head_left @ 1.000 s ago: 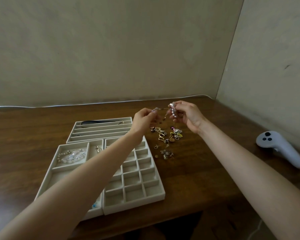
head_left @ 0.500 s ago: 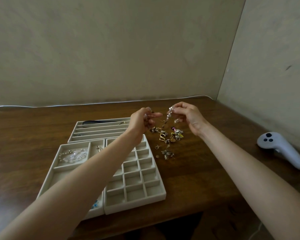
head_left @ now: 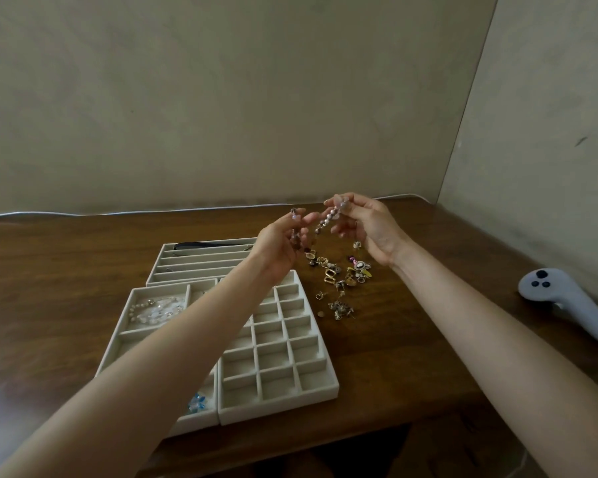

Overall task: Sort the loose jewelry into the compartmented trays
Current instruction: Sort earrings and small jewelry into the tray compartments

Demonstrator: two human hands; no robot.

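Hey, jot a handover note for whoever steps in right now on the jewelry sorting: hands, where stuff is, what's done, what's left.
Left hand pinches one end of the beaded strand, right hand pinches the other; it hangs between them above the table.
Loose pile lies on the table right of the grid tray.
Done: clear bead piece and a blue piece in the large-compartment tray, dark strap in the slotted tray.
Left: place the strand, then sort the pile.
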